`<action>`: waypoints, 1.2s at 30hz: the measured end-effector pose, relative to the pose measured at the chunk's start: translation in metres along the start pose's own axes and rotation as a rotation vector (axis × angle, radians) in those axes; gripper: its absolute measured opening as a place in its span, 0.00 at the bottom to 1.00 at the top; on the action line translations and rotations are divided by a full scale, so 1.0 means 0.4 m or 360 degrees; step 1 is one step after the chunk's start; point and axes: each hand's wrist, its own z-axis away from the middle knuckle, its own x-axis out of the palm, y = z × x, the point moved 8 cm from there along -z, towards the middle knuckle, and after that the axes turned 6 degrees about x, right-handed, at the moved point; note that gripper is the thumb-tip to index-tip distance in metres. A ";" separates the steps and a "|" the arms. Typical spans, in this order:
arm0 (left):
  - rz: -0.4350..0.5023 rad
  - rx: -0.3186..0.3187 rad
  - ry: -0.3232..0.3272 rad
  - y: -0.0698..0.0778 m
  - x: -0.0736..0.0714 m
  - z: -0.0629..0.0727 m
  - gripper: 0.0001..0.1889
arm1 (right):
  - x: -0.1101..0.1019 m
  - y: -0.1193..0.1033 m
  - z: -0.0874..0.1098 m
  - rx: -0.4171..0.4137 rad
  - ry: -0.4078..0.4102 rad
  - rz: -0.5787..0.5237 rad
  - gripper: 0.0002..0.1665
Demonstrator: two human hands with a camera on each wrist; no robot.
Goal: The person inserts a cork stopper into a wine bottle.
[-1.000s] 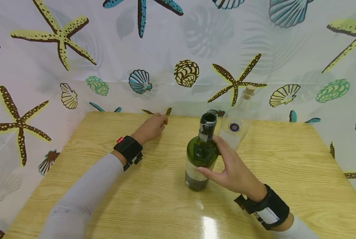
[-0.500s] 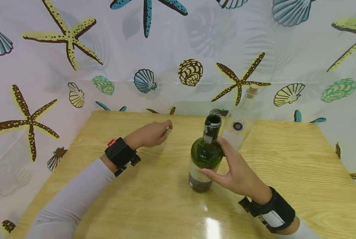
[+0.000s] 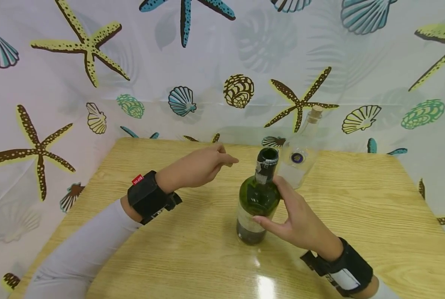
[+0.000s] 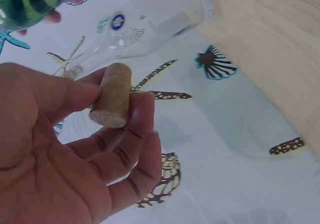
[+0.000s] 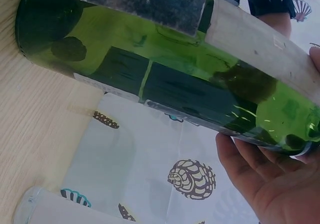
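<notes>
My left hand (image 3: 194,167) is over the table, left of the green wine bottle. A bare cork (image 4: 114,95) is pinched between its thumb and fingers, seen in the left wrist view; in the head view the hand hides most of it. The green wine bottle (image 3: 259,195) stands upright, its dark neck uncorked at the top. My right hand (image 3: 301,218) grips its shoulder and side from the right, thumb in front. The right wrist view shows the bottle's labels (image 5: 175,84) up close, with fingers (image 5: 250,166) around the upper part.
Behind the green bottle stands a clear glass bottle (image 3: 295,162) with a round blue emblem and a cork stopper (image 3: 315,113). A wooden table (image 3: 357,195) meets a hanging cloth (image 3: 207,54) printed with shells and starfish along its back and sides.
My left hand has come up off the far part of the table and moved right, nearer the green bottle's mouth. The right hand keeps its grip on the bottle, almost in place.
</notes>
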 end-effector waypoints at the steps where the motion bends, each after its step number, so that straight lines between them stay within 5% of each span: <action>1: 0.0013 0.0006 0.0028 0.009 -0.012 -0.001 0.18 | -0.001 -0.001 0.000 -0.0004 0.0000 0.0002 0.49; 17: 0.0123 0.0390 0.0626 0.185 -0.238 0.003 0.09 | -0.009 -0.023 0.014 -0.0099 0.0055 -0.0013 0.46; 23: 0.0215 0.0548 0.0831 0.248 -0.287 0.016 0.12 | -0.005 -0.029 0.014 -0.0089 0.0018 -0.0062 0.47; 27: 0.0266 0.0636 0.0845 0.279 -0.293 0.018 0.14 | -0.002 -0.029 0.014 -0.0062 -0.0008 -0.0074 0.49; 36: 0.0180 0.0747 0.0697 0.323 -0.282 0.016 0.14 | -0.009 -0.040 0.017 -0.0146 0.0023 -0.0115 0.45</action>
